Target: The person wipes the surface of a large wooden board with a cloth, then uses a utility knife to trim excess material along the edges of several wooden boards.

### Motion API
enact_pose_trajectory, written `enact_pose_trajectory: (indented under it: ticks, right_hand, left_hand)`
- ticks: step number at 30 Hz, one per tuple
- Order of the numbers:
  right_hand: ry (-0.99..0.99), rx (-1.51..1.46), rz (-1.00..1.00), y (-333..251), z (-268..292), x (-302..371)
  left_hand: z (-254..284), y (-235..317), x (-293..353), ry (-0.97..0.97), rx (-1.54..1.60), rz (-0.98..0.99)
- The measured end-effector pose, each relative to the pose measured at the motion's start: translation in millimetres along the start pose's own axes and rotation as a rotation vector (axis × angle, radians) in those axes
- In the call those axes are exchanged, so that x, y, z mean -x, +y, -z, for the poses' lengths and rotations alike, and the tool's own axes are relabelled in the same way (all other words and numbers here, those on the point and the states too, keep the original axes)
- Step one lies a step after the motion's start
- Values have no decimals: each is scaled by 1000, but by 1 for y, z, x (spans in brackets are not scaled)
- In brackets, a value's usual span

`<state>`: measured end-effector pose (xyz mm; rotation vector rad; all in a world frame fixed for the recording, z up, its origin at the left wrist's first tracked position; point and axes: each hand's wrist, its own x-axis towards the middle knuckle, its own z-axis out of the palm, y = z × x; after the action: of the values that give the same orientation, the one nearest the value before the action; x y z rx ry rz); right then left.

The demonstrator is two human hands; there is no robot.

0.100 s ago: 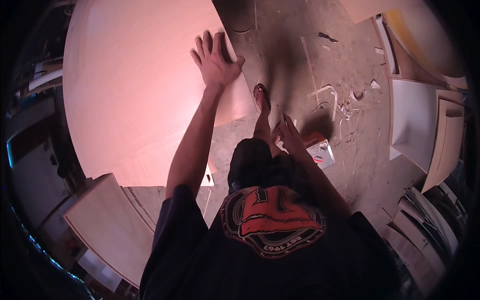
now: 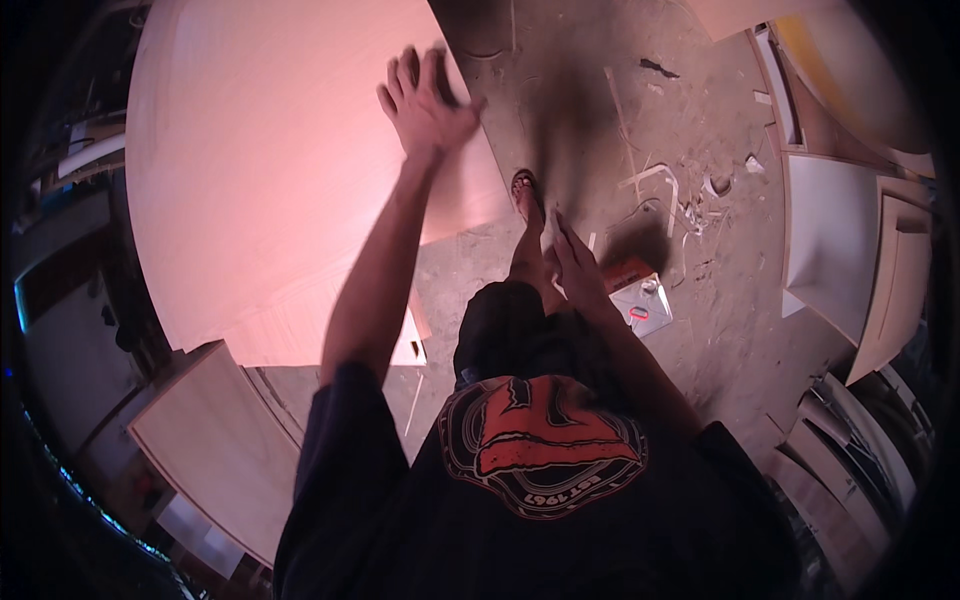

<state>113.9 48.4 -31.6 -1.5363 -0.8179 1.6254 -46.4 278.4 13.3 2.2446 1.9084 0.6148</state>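
Note:
My left hand [image 2: 425, 112] lies on a large pale wooden panel [image 2: 275, 170], near its right edge. Its fingers are spread and point away from me, the thumb reaching toward that edge. Off the panel's near right corner hangs my right hand [image 2: 573, 262], in front of my leg. Closed fingers there hold a thin, pale, flat piece [image 2: 550, 232], mostly hidden by the hand, so its kind cannot be made out.
A metal can [image 2: 645, 308] with a red part on top stands on the floor right of my leg. Scraps and curled strips [image 2: 665, 190] litter the concrete. Cabinet-like boxes [image 2: 825, 240] line the right; a wooden box [image 2: 225, 440] sits at the near left.
My left hand has slid a little farther away along the panel. The right hand has risen slightly forward, showing more of the pale piece.

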Motion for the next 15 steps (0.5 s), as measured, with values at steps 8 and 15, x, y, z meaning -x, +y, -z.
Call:
enact_pose_trajectory:
  ticks: [8,15]
  right_hand:
    - [-100,-13,171,-21,-32,-9]
    - [-63,-36,320,-32,-42,-16]
  left_hand:
    - [16,-50,-89,-91,-240,194]
    - [19,-55,-88,-9,-236,172]
